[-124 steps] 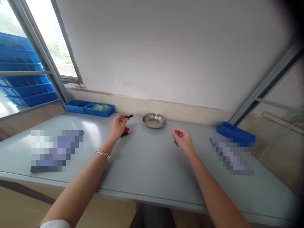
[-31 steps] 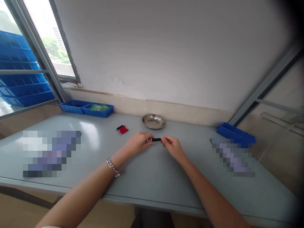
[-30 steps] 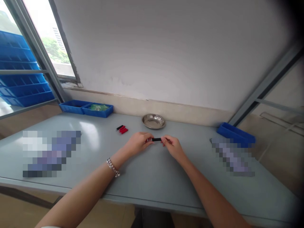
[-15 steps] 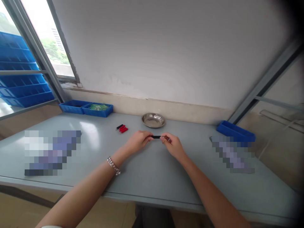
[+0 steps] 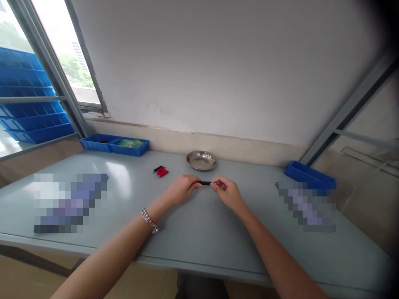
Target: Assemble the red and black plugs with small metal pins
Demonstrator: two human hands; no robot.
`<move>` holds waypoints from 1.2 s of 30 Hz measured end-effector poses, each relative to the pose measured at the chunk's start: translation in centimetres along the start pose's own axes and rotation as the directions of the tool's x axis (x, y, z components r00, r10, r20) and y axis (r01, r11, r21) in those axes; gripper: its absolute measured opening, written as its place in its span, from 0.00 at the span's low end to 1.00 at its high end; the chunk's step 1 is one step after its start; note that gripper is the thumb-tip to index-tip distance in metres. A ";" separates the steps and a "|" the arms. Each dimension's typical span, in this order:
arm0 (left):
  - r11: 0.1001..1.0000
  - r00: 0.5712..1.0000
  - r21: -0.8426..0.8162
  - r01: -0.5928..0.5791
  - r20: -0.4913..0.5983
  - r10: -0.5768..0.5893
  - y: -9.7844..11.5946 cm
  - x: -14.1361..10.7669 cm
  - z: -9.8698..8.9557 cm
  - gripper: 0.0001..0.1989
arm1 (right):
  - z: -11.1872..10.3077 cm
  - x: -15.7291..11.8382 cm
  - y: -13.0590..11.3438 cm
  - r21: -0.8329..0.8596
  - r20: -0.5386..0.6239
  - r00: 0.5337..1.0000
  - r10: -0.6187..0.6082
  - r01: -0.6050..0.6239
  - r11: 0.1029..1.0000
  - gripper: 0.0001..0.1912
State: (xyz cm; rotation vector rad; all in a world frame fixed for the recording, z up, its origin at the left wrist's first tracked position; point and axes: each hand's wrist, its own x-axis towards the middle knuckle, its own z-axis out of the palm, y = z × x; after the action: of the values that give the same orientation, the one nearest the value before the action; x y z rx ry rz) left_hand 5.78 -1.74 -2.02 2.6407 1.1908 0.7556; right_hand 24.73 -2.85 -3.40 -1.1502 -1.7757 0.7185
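Observation:
Between my two hands a short, slim black rod-shaped piece (image 5: 205, 183) lies level, just above the table. My left hand (image 5: 183, 187) pinches its left end between thumb and fingers. At the other end the fingertips of my right hand (image 5: 227, 191) are closed, and a small shiny bit shows there. The exact kind of piece is too small to make out. To the left of my hands, several similar red and black pieces (image 5: 162, 171) lie together on the table. A round shiny metal dish (image 5: 201, 168) stands just beyond my hands.
Two blue bins (image 5: 131, 153) stand at the back left, the right one holding green packets. Another blue bin (image 5: 307, 174) is at the back right. Blurred-out flat items (image 5: 73, 199) lie on both sides of the grey table (image 5: 199, 245). Blue trays (image 5: 34, 120) are stacked on the left rack.
The view has shifted slightly, so everything sits a little lower in the picture. Both hands keep their hold on the black piece, with barely any other movement.

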 end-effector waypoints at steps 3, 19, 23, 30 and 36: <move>1.000 1.000 0.013 0.001 0.003 -0.001 -0.2 0.0 0.1 0.14 | 0.0 0.0 0.1 0.024 -0.006 1.000 0.014 -0.013 1.000 0.08; 1.000 1.000 0.019 0.005 0.023 -0.005 -0.1 0.0 0.1 0.14 | -0.1 0.0 -0.1 0.025 0.038 0.998 0.059 -0.060 0.998 0.11; 1.000 1.000 0.005 -0.002 0.019 0.002 0.1 0.0 -0.1 0.14 | 0.0 0.0 0.1 0.134 0.042 0.996 0.083 -0.088 0.987 0.09; 1.000 1.000 -0.020 0.018 0.012 -0.018 0.1 0.1 0.0 0.14 | 0.1 0.1 0.3 0.239 0.015 0.995 0.094 -0.095 0.966 0.09; 1.000 1.000 0.010 0.015 0.002 -0.015 0.3 0.1 -0.1 0.14 | 0.1 0.2 0.2 0.307 0.022 0.993 0.112 -0.113 0.945 0.11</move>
State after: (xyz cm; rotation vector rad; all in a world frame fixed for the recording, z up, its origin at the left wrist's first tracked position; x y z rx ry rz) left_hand 5.93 -1.88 -1.80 2.6368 1.2156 0.7454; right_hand 24.65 -2.59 -3.56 -1.0421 -1.5424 1.0276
